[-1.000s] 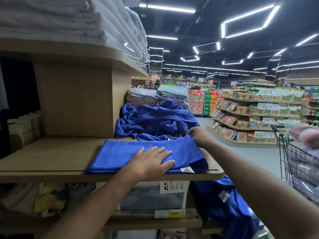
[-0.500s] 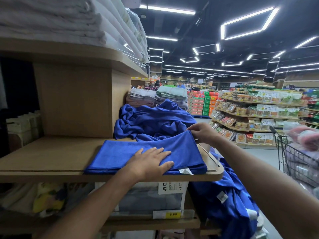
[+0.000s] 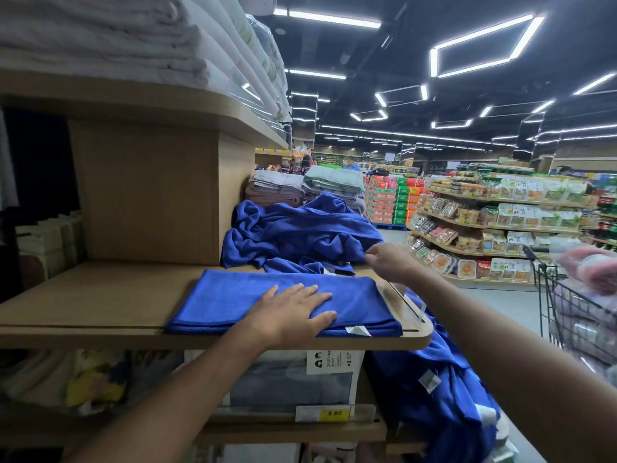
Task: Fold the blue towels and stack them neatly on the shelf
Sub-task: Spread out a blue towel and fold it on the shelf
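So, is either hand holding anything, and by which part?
Left hand lies flat on the folded towel, holding nothing. Right hand touches the crumpled pile, near edge; grip unclear.

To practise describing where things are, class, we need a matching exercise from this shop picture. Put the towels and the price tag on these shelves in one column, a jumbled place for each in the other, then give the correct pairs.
Things
1. folded blue towel
2. crumpled blue towels
3. white towels
4. yellow price tag

Places
A. stacked on the top shelf
B. heaped behind the folded towel
C. on the front edge of the lower shelf
D. flat under the left hand

Pairs: 1-D, 2-B, 3-A, 4-C.
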